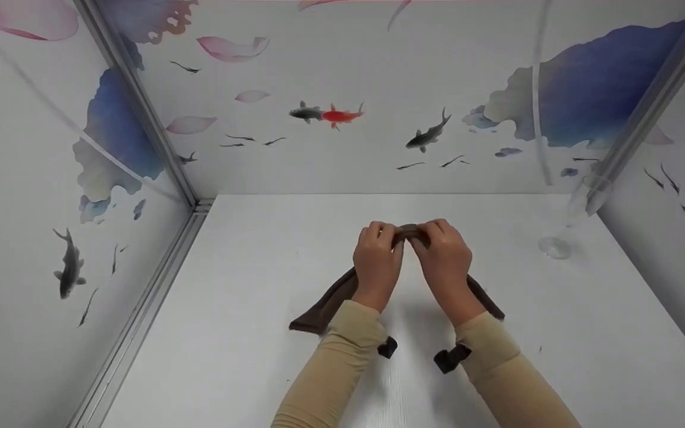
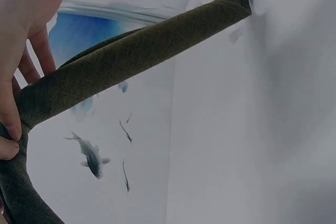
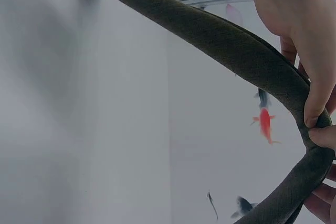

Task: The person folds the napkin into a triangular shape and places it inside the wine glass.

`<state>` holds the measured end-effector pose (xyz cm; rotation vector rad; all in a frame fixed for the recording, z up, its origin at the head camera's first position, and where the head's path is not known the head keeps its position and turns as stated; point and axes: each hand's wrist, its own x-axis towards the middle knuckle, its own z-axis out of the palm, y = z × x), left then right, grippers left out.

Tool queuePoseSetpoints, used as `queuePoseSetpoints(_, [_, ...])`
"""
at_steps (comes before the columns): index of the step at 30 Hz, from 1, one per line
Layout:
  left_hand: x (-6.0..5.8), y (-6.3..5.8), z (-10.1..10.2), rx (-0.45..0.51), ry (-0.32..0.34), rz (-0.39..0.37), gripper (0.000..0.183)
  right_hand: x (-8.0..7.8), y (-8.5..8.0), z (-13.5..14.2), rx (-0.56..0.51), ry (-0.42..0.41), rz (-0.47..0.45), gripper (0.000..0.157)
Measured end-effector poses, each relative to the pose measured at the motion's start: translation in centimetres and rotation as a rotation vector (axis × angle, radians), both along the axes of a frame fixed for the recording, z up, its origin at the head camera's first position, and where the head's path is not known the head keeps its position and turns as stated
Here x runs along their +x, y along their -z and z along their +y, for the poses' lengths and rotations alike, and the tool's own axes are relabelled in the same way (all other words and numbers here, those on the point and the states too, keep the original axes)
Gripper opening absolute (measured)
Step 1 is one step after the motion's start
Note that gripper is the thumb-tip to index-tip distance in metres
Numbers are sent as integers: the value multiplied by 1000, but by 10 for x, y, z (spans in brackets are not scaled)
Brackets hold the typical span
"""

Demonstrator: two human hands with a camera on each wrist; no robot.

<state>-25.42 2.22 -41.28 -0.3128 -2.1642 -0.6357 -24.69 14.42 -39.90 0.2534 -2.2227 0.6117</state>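
Note:
A dark brown-green cloth [image 1: 326, 310], rolled into a long strip, is bent in the middle, its two ends slanting down on either side. My left hand [image 1: 373, 261] pinches it just left of the bend, thumb on the near side and fingers over the top. Close by, my right hand [image 1: 448, 264] pinches it right of the bend. In the left wrist view the rolled cloth [image 2: 147, 51] stretches out to a blunt folded end. The right wrist view has both thumbs almost touching on the cloth [image 3: 210, 32]; its far end there leaves the frame.
A clear stemmed glass [image 1: 555, 248] stands at the right back of the white table [image 1: 241, 255]. Panels printed with fish and petals [image 1: 342, 160] wall the table at the back and both sides. Small black devices [image 1: 452, 358] are strapped at the wrists.

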Motion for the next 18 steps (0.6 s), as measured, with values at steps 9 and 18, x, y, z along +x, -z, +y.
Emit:
queuePoseSetpoints(9, [3, -25, -3, 47, 69, -35, 11, -3, -21, 3, -70, -92, -26, 13])
queuePoseSetpoints(18, [8, -45, -12, 253, 293, -232, 19, -3, -36, 6, -146, -156, -59, 17])
